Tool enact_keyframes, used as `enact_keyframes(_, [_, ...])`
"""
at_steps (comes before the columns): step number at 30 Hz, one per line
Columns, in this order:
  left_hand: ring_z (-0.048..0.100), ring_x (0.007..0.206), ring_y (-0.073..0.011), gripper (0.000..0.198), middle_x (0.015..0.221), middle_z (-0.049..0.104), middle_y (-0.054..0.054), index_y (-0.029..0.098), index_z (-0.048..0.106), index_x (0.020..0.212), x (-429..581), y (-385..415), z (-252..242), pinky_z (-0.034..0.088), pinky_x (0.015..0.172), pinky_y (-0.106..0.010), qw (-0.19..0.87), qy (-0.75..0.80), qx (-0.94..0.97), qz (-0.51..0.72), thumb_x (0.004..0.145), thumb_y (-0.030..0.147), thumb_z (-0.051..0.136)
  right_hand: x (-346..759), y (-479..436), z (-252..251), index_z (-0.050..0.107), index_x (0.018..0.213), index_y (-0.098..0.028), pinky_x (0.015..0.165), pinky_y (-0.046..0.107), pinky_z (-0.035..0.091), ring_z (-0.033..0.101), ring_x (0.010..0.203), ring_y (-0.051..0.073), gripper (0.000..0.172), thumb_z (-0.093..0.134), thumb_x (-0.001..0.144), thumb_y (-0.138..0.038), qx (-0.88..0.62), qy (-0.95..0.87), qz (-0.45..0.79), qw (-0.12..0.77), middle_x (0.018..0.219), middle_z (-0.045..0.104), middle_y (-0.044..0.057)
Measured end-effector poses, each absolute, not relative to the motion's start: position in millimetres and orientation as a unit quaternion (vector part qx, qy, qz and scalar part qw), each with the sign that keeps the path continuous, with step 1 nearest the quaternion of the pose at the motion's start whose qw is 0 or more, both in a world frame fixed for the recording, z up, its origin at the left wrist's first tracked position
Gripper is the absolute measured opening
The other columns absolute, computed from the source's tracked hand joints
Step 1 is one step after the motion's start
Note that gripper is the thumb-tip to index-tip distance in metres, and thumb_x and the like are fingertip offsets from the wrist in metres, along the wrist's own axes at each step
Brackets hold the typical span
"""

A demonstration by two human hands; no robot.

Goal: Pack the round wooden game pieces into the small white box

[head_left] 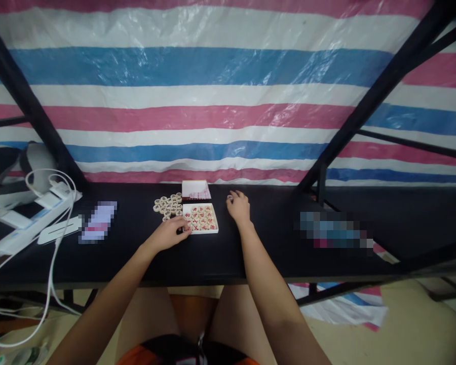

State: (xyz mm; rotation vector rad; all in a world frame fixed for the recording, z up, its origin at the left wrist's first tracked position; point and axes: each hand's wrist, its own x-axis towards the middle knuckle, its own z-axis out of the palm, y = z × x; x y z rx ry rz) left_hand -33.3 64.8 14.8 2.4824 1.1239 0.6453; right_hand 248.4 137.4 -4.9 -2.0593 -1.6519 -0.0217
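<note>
A shallow white box (215, 231) on the black table holds rows of round xiangqi pieces (201, 221) with red characters. At its lower left corner is my left hand (170, 234), fingers curled with thumb and fingertips closed on the box's edge; the fingertips partly cover the nearest pieces. More xiangqi pieces (168, 206), with dark characters, lie in a loose cluster left of the box. To the right of the box, my right hand (239, 208) rests low over the table with bent fingers. Something small and pale shows at its fingertips, too indistinct to name.
Behind the box stands an open white lid or second box (196, 189) with pink print. A power strip (38, 218) with white cables and a blurred phone-like item (98, 222) lie left. Another blurred item (332, 230) lies right. Black frame bars (349, 119) flank a striped sheet.
</note>
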Motion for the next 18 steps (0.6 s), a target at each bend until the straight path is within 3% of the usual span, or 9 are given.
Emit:
enact_keyframes(4, [0.058,0.08,-0.0158,0.017,0.09,0.059,-0.001,0.021,0.059,0.079,-34,65,15,0.045,0.079,-0.029,0.167,0.394,0.875,0.226,0.088,0.034,0.052,239,136,-3,0.064,0.116,-0.021,0.092,0.034,0.043,0.051,0.113,0.024,0.031,0.044,0.093,-0.028,-0.731,-0.653,0.012,0.195,0.13,0.054,0.01])
enact_keyframes(7, [0.058,0.08,-0.0157,0.018,0.091,0.059,-0.001,0.021,0.059,0.08,-34,64,16,0.045,0.08,-0.029,0.166,0.394,0.875,0.225,0.088,0.034,0.051,236,134,-1,0.062,0.115,-0.021,0.085,0.032,0.044,0.055,0.106,0.023,0.029,0.044,0.092,-0.025,-0.744,-0.644,0.0,0.182,0.122,0.057,0.011])
enact_keyframes(14, [0.057,0.077,-0.0154,0.021,0.09,0.059,-0.002,0.02,0.061,0.08,-32,64,18,0.046,0.08,-0.03,0.171,0.399,0.871,0.228,0.088,0.037,0.052,233,135,1,0.064,0.104,-0.016,0.083,0.03,0.043,0.056,0.096,0.021,0.023,0.048,0.087,-0.017,-0.738,-0.643,0.006,0.205,0.108,0.058,0.011])
enact_keyframes(18, [0.057,0.077,-0.0159,0.022,0.089,0.058,-0.002,0.02,0.061,0.079,-32,64,18,0.045,0.08,-0.031,0.169,0.398,0.872,0.229,0.088,0.037,0.051,217,130,9,0.065,0.093,-0.015,0.086,0.029,0.041,0.055,0.093,0.02,0.018,0.05,0.083,-0.015,-0.669,-0.685,0.015,0.288,0.1,0.059,0.009])
